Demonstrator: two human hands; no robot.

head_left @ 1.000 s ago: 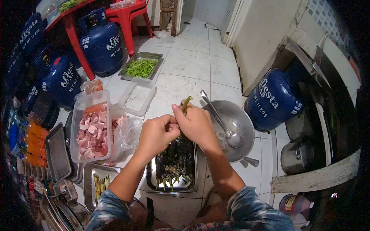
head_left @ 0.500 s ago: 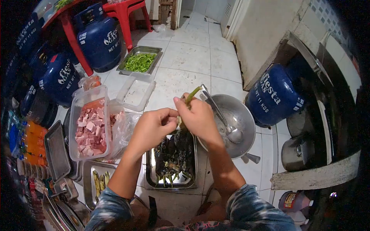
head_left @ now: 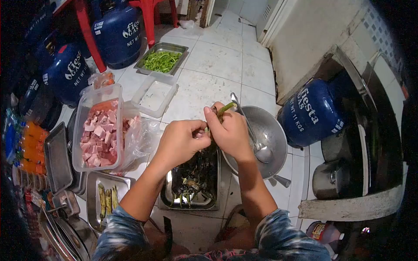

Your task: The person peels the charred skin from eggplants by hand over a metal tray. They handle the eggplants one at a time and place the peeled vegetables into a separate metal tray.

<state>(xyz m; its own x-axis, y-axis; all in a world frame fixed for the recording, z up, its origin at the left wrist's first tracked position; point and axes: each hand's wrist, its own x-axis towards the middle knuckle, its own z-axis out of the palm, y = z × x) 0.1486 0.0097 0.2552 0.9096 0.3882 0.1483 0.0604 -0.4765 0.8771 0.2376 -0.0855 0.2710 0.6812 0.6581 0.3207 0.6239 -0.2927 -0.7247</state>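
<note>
Charred eggplant (head_left: 225, 109) held above the tray (head_left: 168, 185).
Right hand (head_left: 234, 134) curls closed round its stem end; left hand (head_left: 179, 140) nearly pinched shut, cannot tell on what. Likely light, soft, slippery, easily torn; firmer stem seems the best hold.

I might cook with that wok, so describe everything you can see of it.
The wok is wide, round and grey, apparently metal, with a short handle at the near right. It sits open side up on the white tiled floor. A metal ladle rests inside, its shaft reaching past the far rim. The right hand and forearm hide its left edge.
</note>
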